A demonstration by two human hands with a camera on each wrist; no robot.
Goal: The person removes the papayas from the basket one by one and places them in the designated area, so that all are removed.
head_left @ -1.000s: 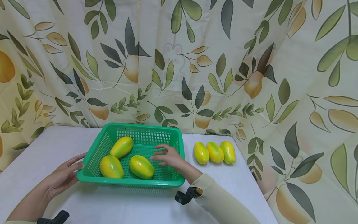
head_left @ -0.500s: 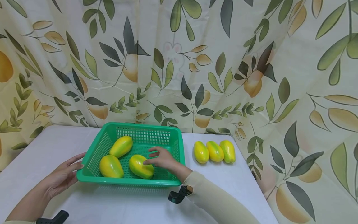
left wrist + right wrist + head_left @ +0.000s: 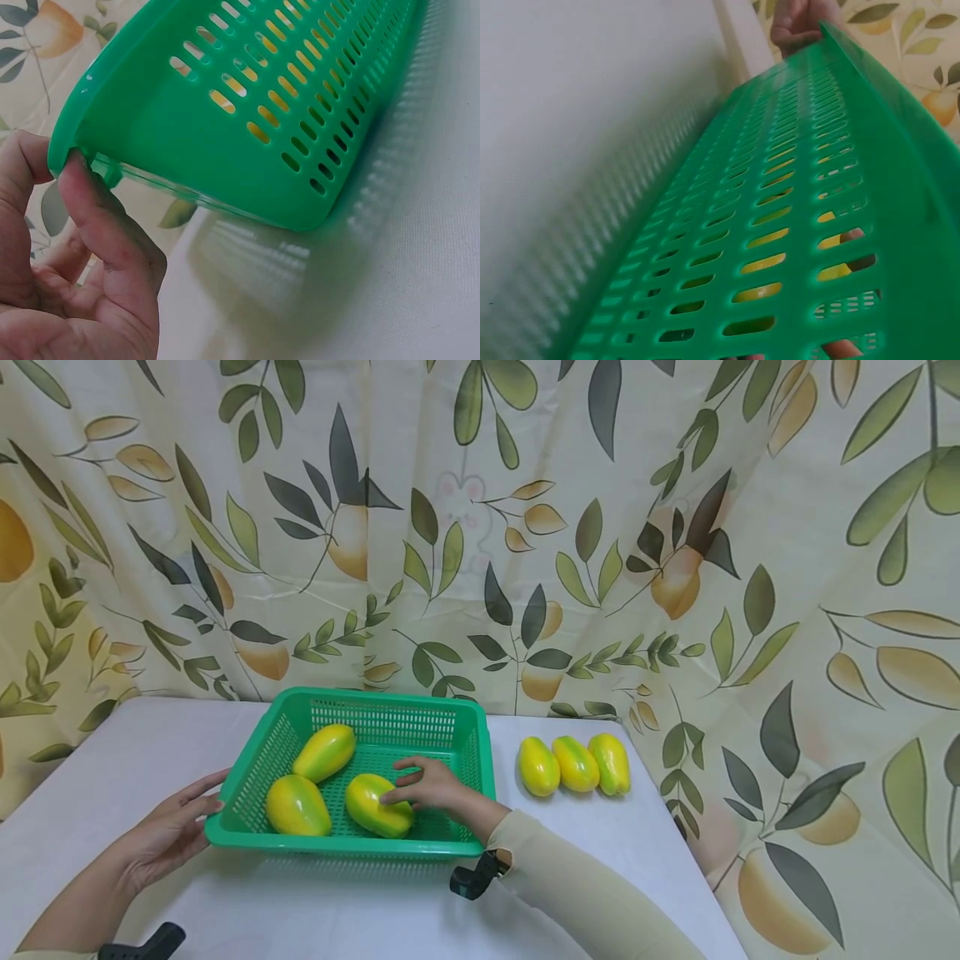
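My left hand (image 3: 171, 839) pinches the left rim of a green plastic basket (image 3: 352, 846); in the left wrist view its thumb and a finger (image 3: 105, 217) close on the rim. Inside the basket lie three glossy yellow-green fruits, shaped like small papayas or mangoes. My right hand (image 3: 431, 783) reaches in over the right side and grips the nearest fruit (image 3: 367, 810) at its right end, thumb on top, other fingers partly hidden behind. The second fruit (image 3: 297, 806) sits at front left, the third fruit (image 3: 325, 753) behind it. Basket slots hide most of the right hand in the right wrist view.
Three similar fruits (image 3: 576, 766) stand in a row on the white-covered table (image 3: 315, 910), right of the basket. A leaf-patterned curtain (image 3: 480, 568) hangs along the table's back edge and right side.
My right hand has moved left inside the basket from beside the nearest fruit onto it, thumb now over its top. The left hand, basket and fruits have stayed put.
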